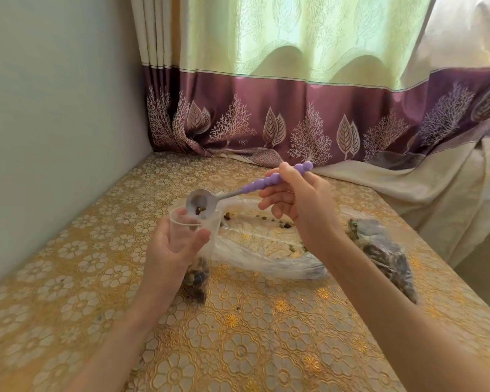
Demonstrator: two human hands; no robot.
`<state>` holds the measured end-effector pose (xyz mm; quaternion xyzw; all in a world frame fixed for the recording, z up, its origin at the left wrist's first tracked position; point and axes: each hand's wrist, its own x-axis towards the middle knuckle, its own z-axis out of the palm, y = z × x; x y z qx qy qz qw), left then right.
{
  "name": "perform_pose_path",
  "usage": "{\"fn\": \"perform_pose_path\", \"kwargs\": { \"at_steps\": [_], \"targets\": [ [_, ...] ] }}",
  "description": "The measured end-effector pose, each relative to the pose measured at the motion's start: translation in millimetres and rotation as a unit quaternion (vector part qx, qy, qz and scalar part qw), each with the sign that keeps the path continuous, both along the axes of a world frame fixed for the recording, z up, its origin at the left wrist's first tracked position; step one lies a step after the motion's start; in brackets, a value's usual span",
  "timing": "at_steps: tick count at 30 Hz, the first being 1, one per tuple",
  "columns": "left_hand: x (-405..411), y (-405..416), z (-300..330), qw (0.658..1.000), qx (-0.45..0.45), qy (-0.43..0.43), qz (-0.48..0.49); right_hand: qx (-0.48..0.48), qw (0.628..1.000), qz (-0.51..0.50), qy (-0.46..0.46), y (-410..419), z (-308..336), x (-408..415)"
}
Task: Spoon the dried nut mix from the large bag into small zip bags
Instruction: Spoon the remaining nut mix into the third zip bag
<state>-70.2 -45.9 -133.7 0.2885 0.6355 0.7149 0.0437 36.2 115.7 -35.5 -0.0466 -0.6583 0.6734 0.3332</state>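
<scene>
My left hand (171, 247) holds a small clear zip bag (194, 230) upright with its mouth held open; dark nut mix fills its bottom (195, 281). My right hand (300, 202) grips the purple beaded handle of a metal spoon (201, 203). The spoon's bowl is tilted over the bag's mouth with a few nut pieces in it. Behind it, the large clear bag (266, 247) lies nearly flat on the table with a few scattered nuts inside.
A filled bag of dark nut mix (385, 250) lies to the right, partly behind my right forearm. The table (238, 349) has a gold floral cover. A wall stands at the left, and a purple and cream curtain (294, 114) hangs at the back.
</scene>
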Motion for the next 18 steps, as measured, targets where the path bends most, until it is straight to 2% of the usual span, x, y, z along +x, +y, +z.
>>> {"fn": "perform_pose_path", "kwargs": {
  "at_steps": [4, 10, 12, 14, 18],
  "targets": [
    [0, -1, 0, 1.000, -0.006, 0.008, 0.007, -0.011, 1.000, -0.003, 0.000, 11, -1, 2],
    [1, 1, -1, 1.000, -0.008, -0.001, 0.012, -0.108, 0.991, -0.083, 0.003, 59, -2, -1],
    [1, 1, 0, 1.000, -0.011, -0.001, 0.010, -0.074, 0.988, -0.127, -0.038, 78, -9, -1],
    [1, 0, -1, 1.000, -0.015, 0.003, 0.011, 0.003, 0.982, -0.166, -0.093, 93, -17, 1],
    [0, 1, -1, 1.000, -0.021, 0.003, 0.009, 0.135, 0.964, -0.154, -0.170, 107, -25, 0]
  ]
}}
